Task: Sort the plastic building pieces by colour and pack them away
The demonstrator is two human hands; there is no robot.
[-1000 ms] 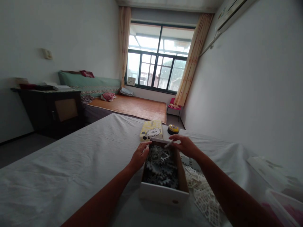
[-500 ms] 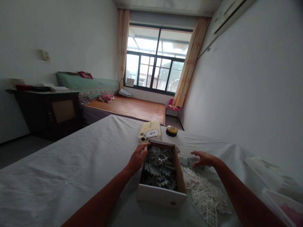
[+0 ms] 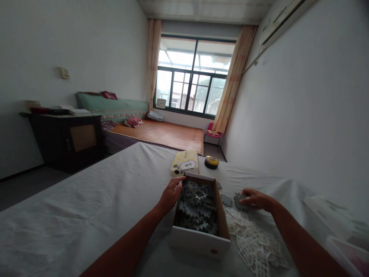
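An open cardboard box (image 3: 201, 243) stands on the white sheet in front of me, filled with dark grey gear-shaped pieces (image 3: 196, 209). My left hand (image 3: 170, 194) rests on the box's left wall with its fingers curled over the rim. To the right of the box, my right hand (image 3: 256, 199) lies on the sheet, fingers bent down onto a grey gear piece (image 3: 240, 201). Another grey gear piece (image 3: 226, 200) lies between that hand and the box. A pile of white lattice pieces (image 3: 253, 242) spreads over the sheet just below my right hand.
A yellow cartoon-printed box (image 3: 185, 163) and a small round yellow-topped tin (image 3: 211, 162) sit beyond the cardboard box. White trays (image 3: 331, 209) lie at the far right. A dark cabinet (image 3: 69, 138), a bed with a mat (image 3: 161, 132) and a window stand further back.
My right hand left the far rim of the box, swung right and came down on the sheet onto a grey gear piece. My left hand stayed on the box's left wall.
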